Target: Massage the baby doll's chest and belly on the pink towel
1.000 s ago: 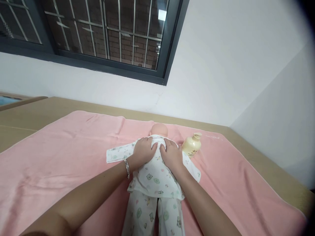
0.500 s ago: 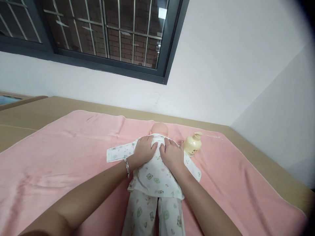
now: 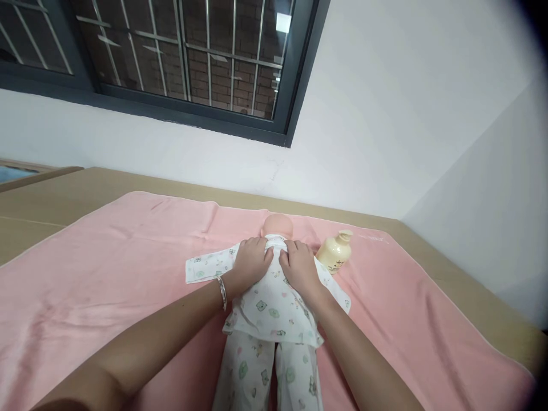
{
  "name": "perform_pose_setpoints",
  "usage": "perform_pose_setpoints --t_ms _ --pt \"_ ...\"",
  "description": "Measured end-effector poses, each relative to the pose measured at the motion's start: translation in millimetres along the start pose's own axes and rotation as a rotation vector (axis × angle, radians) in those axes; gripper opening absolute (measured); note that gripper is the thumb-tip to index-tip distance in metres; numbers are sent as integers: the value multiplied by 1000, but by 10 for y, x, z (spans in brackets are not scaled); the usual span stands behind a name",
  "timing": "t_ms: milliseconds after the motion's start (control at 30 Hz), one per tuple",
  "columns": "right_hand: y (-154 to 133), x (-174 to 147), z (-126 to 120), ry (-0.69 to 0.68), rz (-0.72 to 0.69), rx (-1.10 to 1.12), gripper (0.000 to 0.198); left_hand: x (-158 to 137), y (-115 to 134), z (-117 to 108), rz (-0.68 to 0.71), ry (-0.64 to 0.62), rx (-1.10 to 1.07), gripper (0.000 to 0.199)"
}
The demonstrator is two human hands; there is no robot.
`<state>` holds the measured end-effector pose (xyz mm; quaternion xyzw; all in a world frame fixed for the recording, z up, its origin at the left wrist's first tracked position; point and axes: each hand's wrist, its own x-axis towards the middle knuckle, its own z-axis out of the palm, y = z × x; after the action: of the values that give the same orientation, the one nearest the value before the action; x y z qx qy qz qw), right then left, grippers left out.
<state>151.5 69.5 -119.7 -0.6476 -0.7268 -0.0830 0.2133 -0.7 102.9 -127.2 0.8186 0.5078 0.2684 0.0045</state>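
A baby doll [image 3: 274, 302] in a white printed top and trousers lies face down, its bald head [image 3: 278, 225] at the far end. My left hand [image 3: 252, 262] rests flat on the left side of its upper back, below the shoulder. On the other side, my right hand [image 3: 302, 265] lies on the right upper back, fingers stretched toward the shoulder. Both thumbs point inward, with a strip of printed cloth between them. A silver bangle [image 3: 222, 292] circles my left wrist. Close to my right hand is a cream pump bottle [image 3: 335, 252].
A pink blanket [image 3: 141, 257] with some creases lies under the doll on a tan surface [image 3: 107, 185]. Behind it rises a white wall [image 3: 363, 114] with a dark-framed, barred window [image 3: 192, 63]. Another wall meets it at the right.
My right hand has drawn its fingers closer together and shifted slightly, showing more of the bottle. My left hand stays nearly in place on the doll's back.
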Motion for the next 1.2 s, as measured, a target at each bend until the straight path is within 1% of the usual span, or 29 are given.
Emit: perform_pose_setpoints --t_ms 167,233,267,333,400,467,533,633,733,800,867,933,1033,1133,1200 --pt "-63 -89 22 131 -10 -32 29 -50 -35 64 105 92 80 29" --pt "-85 -115 28 161 27 -47 31 -70 -41 78 123 119 78 30" --pt "-92 -120 28 158 57 -51 31 -75 -42 80 111 125 66 29" --pt "-94 -113 24 115 117 -43 33 -72 -41 75 68 119 34 26" --pt "-78 -92 21 45 149 -7 41 -53 -44 67 49 90 -12 24" --pt "-45 -65 26 -18 144 41 54 -27 -55 64 68 45 -69 28" --pt "-3 -42 37 -57 106 76 59 -3 -71 75 100 16 -115 32" --pt "52 -19 59 -65 4 102 54 5 -85 103 136 19 -153 32" --pt "54 -25 66 -36 -75 109 47 -24 -70 118 141 73 -160 28" --pt "14 -47 57 4 -56 97 43 -56 -47 112 140 119 -143 25" --pt "-46 -75 33 35 19 59 41 -83 -25 103 116 167 -111 23" --pt "-103 -93 -1 20 97 7 42 -96 -15 102 62 196 -69 22" --pt "-136 -85 -47 -33 145 -49 47 -75 -35 116 6 159 -41 24" --pt "-94 -49 -50 -44 131 -27 52 -24 -74 118 41 79 -98 30" --pt "-50 -26 -27 -50 106 9 52 6 -89 103 77 33 -153 31"
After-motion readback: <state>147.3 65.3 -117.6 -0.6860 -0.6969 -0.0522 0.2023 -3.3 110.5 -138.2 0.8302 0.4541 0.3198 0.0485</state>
